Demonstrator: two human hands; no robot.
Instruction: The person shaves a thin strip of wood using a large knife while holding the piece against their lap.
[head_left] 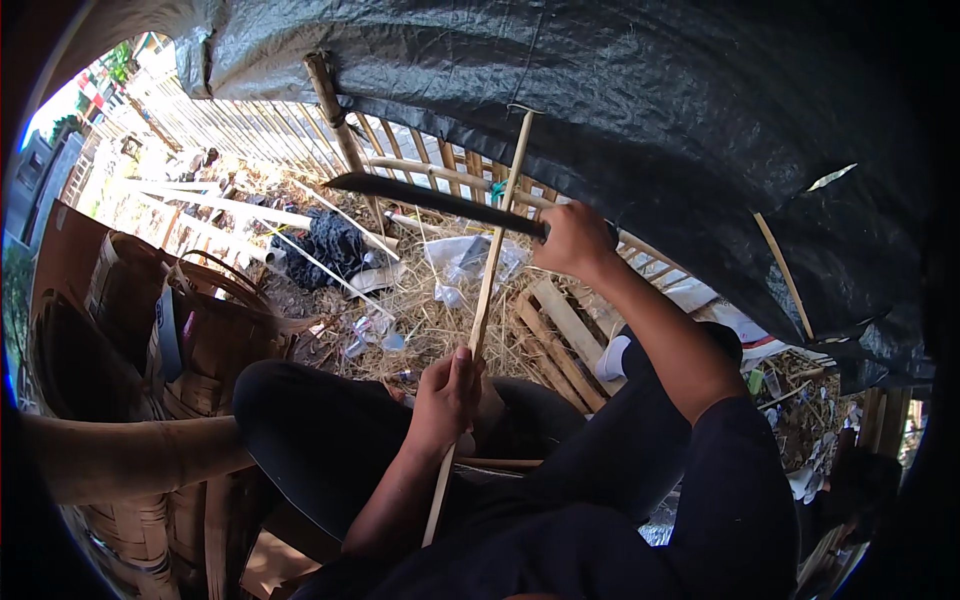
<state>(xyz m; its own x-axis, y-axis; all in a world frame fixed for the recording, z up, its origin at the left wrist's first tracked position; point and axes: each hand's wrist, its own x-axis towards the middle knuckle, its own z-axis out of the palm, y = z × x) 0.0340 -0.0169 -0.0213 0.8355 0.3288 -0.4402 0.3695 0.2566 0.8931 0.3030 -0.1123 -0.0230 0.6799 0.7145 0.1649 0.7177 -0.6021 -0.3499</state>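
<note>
My left hand [446, 398] is closed around a long, pale bamboo strip [489, 285] near its lower part. The strip slants upward and away from my lap, and a thin sliver curls at its far tip. My right hand [577, 240] grips the handle of a machete [430, 197], whose dark blade points to the left. The blade crosses the upper half of the strip; whether it touches or cuts into it I cannot tell. Most of the machete's handle is hidden by my fingers.
Woven baskets [215, 350] stand at my left beside a thick bamboo pole [140, 458]. A black tarp [640, 130] hangs ahead and to the right, over a slatted bamboo fence [270, 135]. Wood pieces [565, 320], straw, plastic scraps and a dark cloth [325, 250] litter the ground.
</note>
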